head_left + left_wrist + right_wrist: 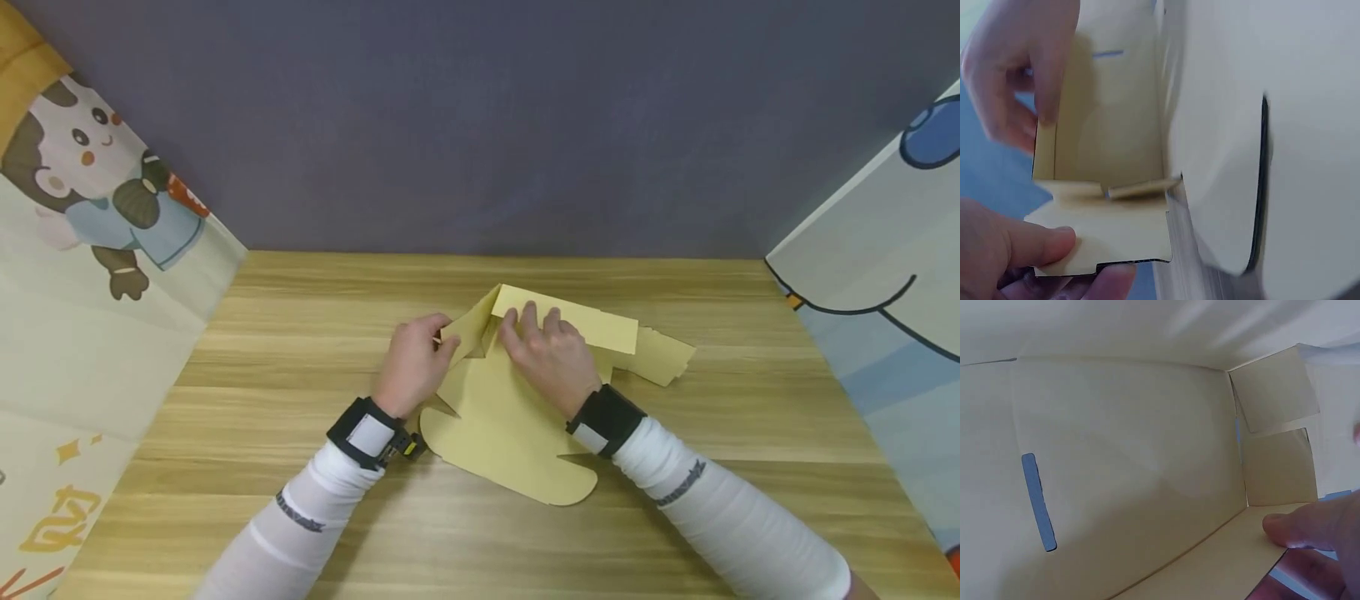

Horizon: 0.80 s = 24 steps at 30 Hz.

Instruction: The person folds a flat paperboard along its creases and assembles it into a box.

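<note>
A partly folded tan cardboard box [513, 421] lies on the table, its broad rounded flap toward me. At its left end my left hand [412, 362] pinches a side flap [1110, 240] between thumb and fingers. My right hand [551, 358] grips the raised far wall [577, 321], the thumb on the inner face and fingers behind it, as the right wrist view shows. Two small tabs [1279, 465] stand folded in at the end of the box. A narrow slot [1039, 503] cuts through the panel.
Another end flap [660, 357] sticks out to the right past the far wall. The wooden table [262, 500] ends at a dark back panel [495, 125]. Printed cartoon panels [45, 350] stand at both sides.
</note>
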### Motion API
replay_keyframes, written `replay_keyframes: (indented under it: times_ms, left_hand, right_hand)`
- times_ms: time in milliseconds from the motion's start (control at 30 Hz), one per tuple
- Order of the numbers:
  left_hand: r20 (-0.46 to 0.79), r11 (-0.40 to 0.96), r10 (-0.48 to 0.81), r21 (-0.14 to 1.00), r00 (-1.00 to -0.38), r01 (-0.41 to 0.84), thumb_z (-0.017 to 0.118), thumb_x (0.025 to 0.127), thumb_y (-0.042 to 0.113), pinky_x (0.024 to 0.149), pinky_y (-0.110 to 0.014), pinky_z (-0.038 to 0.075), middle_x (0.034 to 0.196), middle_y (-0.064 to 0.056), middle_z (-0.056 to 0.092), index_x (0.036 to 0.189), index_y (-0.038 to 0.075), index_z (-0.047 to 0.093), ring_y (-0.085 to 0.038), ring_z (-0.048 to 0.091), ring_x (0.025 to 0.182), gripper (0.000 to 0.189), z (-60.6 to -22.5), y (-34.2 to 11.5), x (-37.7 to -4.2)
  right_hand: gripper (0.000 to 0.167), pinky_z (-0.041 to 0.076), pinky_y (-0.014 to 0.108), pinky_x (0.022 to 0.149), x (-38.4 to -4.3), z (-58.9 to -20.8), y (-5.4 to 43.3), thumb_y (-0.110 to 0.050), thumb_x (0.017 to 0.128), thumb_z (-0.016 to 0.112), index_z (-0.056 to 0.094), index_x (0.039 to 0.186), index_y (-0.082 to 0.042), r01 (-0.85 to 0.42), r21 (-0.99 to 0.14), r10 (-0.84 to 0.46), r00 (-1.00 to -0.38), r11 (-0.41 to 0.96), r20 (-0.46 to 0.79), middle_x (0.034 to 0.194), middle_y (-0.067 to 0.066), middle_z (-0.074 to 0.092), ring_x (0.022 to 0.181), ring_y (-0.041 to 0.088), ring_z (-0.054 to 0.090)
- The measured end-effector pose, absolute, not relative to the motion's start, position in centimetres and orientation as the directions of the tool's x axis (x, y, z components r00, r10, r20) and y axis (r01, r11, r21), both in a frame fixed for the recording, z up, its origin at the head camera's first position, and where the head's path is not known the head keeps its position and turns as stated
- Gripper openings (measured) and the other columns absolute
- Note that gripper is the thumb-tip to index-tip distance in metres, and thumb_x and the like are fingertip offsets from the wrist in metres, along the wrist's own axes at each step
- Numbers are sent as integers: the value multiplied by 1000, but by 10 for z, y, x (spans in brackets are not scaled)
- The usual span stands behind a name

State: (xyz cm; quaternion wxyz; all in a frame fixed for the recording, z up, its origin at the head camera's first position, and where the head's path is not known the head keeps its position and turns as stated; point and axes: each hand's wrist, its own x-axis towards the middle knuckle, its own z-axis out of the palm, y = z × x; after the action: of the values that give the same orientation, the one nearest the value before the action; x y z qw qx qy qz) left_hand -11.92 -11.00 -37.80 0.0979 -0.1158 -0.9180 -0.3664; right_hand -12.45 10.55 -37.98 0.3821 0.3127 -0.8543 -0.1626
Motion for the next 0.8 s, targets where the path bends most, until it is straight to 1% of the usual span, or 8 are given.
replay_keyframes:
  times_ms: [133,200,400,533,700,800]
  left_hand:
    - [234,684,150,677,-960,272,66,91,10,55,-21,52,83,-4,71,95,8,68,-11,67,69,5,-379,-98,-112]
    - [238,682,153,677,-959,277,67,90,8,54,-20,53,84,-7,71,96,6,67,-12,67,69,6,-380,-93,-108]
    - [266,717,151,634,-952,291,69,86,4,49,-22,48,79,-8,69,95,3,65,-9,58,55,10,-386,-84,-102]
    - [269,730,150,618,-951,290,69,84,1,48,-22,46,80,-8,69,91,4,63,-7,52,50,10,-390,-80,-99]
    - [277,725,140,625,-951,289,70,82,-2,47,-21,45,79,-8,68,91,4,60,-7,53,51,14,-391,-76,-96]
    - [259,722,145,632,-955,281,69,82,-2,45,-20,44,78,-8,67,98,2,59,-8,54,53,19,-392,-73,-95]
  right_hand:
    - [33,58,34,52,-125,-381,106,-4,100,34,65,111,-5,-410,514,-657,-502,754,563,103,18,71,76,35,71]
    - [34,58,34,53,-124,-381,106,-4,100,34,66,111,-5,-411,513,-657,-498,754,566,103,18,71,77,35,71]
    - [35,58,34,53,-119,-382,104,-3,100,34,67,109,-6,-410,514,-658,-487,753,574,103,17,71,76,35,71]
    - [34,59,34,56,-116,-383,103,-4,100,35,68,109,-5,-408,528,-667,-481,745,569,103,17,71,77,34,71]
    - [35,59,34,58,-114,-384,104,-6,101,33,67,110,-5,-410,533,-671,-491,740,555,104,16,71,78,34,71]
    - [34,59,34,60,-115,-382,105,-6,100,35,68,109,-4,-432,495,-657,-503,754,562,104,14,72,77,31,70]
